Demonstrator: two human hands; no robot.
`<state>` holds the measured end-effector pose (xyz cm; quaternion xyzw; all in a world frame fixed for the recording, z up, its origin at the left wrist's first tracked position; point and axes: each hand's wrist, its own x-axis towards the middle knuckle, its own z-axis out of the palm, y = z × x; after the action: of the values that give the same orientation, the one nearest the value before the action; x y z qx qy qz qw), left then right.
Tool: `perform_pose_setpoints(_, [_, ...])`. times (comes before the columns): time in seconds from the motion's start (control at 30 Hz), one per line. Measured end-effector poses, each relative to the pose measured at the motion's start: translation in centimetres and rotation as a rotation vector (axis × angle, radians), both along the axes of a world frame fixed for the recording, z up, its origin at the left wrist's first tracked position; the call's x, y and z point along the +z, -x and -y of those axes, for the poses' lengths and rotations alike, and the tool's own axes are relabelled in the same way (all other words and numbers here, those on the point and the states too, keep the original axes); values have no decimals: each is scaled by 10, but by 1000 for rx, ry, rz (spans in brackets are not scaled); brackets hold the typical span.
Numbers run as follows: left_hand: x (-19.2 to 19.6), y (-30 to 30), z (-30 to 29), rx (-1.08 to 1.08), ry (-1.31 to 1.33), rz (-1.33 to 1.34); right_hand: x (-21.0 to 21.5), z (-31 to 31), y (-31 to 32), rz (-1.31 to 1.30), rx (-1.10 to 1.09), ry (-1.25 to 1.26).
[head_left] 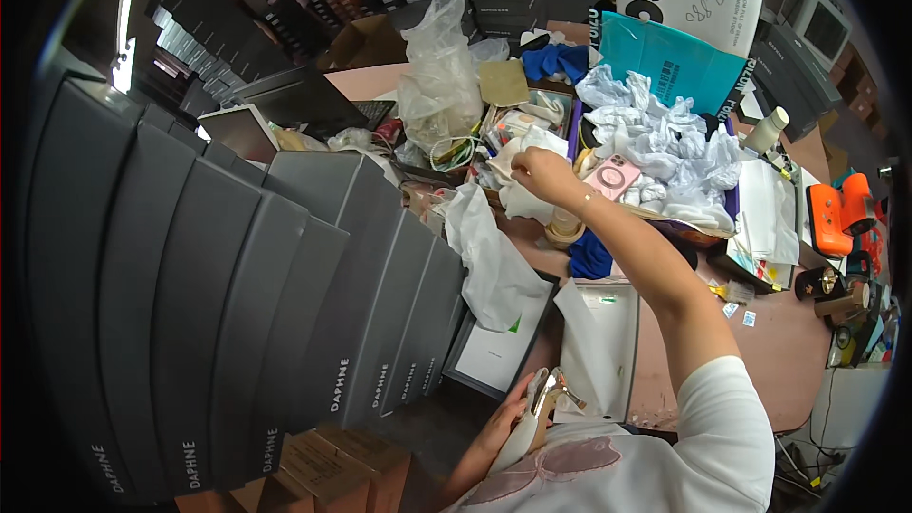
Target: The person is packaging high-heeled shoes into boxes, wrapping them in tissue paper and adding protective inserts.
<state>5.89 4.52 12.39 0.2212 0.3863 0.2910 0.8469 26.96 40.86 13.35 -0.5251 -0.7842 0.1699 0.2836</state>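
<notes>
At the lower middle, close to my body, my left hand point(503, 425) is closed around a white and gold heeled shoe point(537, 408). My right arm stretches forward across the table. Its hand point(551, 176) is over a cluttered supply box, beside some white cloth or paper point(541, 141). The fingers are curled together, and whatever they pinch is too small or hidden to make out. Between the stacks and me lies an open grey shoe box point(494, 358) with white tissue paper point(489, 261) hanging over it. To its right is a white-lined box part point(617, 347) holding paper.
Tall stacks of grey shoe boxes point(228, 294) fill the left side. A purple-edged bin of crumpled white paper point(665, 147) stands beyond my right arm, with a pink phone point(611, 177) on it. An orange tool point(841, 214) and a brush point(731, 291) lie at right.
</notes>
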Motion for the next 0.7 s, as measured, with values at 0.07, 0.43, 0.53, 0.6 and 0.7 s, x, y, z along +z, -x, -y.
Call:
perform_pose_setpoints(0.07, [4, 14, 4, 42, 100, -52, -11, -30, 26, 108, -69, 3])
perform_pose_setpoints(0.43, [5, 29, 7, 148, 188, -64, 10, -83, 37, -285, -118, -121])
perform_pose_setpoints(0.53, [14, 21, 0, 76, 134, -79, 49, -86, 8, -303, -83, -309])
perform_pose_setpoints(0.6, [15, 18, -4, 50, 80, -68, 90, -73, -5, -508, -89, -414])
perform_pose_setpoints(0.7, [16, 13, -2, 89, 84, -36, 142, 0, -28, -589, 29, -327])
